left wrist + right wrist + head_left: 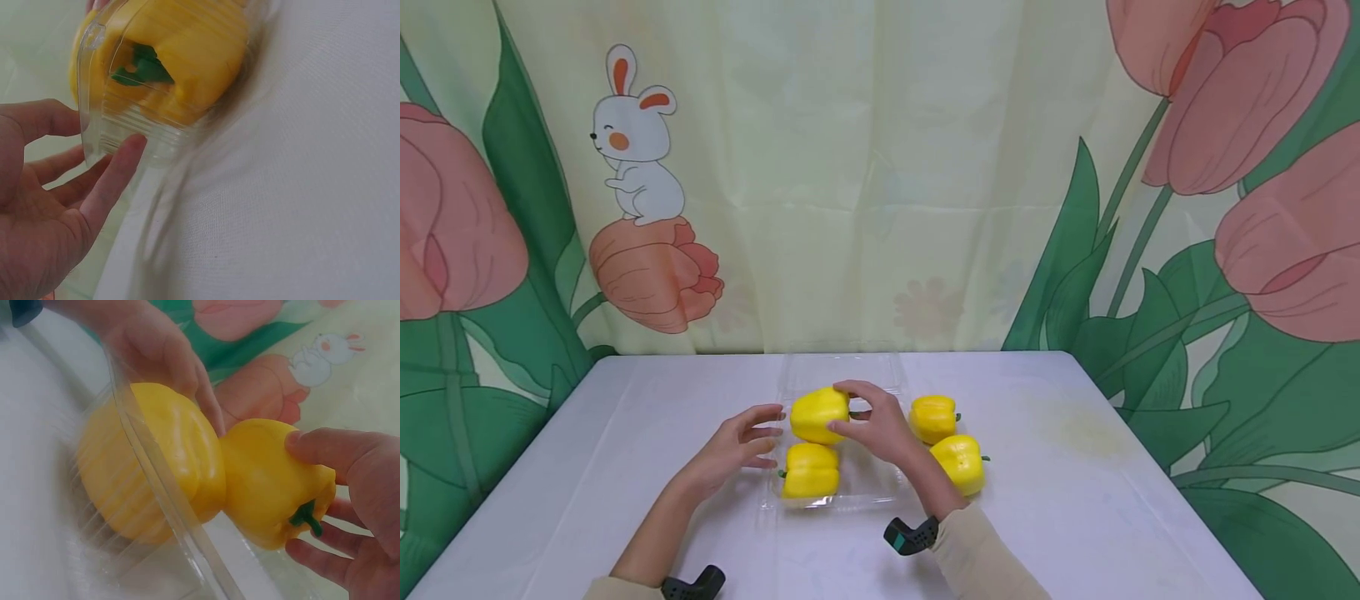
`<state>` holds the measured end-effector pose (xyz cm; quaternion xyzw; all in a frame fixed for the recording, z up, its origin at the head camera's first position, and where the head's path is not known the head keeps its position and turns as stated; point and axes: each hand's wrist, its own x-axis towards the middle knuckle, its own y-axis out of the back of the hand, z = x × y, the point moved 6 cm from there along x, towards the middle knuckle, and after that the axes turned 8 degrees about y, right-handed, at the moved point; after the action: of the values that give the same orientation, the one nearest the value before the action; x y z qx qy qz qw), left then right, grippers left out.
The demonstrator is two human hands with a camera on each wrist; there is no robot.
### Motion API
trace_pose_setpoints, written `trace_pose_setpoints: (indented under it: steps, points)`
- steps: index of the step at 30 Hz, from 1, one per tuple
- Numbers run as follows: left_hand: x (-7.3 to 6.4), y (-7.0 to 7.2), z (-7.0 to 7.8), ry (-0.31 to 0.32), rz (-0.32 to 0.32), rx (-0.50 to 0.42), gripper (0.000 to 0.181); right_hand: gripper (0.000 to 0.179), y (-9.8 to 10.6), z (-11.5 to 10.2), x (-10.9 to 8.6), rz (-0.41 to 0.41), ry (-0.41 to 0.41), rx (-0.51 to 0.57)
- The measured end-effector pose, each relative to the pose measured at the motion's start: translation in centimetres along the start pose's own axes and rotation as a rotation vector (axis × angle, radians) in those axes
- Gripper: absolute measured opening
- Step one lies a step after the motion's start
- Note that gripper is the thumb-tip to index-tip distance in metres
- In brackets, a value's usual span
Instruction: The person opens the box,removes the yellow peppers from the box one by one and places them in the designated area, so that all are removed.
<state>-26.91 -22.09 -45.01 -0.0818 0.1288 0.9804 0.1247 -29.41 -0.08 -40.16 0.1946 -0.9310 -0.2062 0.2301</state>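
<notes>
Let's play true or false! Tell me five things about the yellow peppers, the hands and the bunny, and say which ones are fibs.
1. The right hand holds a yellow pepper. True.
2. The left hand holds a pepper too. False: the left hand is at the side of the clear box, with no pepper in its fingers.
3. The back pepper and front pepper right of the box lie on the table. True.
4. The held pepper's stem is red. False: the stem is green.
5. The bunny is drawn on a pink flower. True.
</notes>
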Motion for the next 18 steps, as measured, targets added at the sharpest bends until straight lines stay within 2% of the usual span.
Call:
trace_pose_setpoints:
  steps: [12,18]
  points:
    - [0.1,0.1,0.0,0.000,-0.001,0.002,0.060,0.054,0.8,-0.4,-0.2,0.016,0.020,0.020]
    - [0.3,0.2,-0.4,0.022,0.016,0.008,0.058,0.054,1.1,-0.5,-0.3,0.017,0.030,0.018]
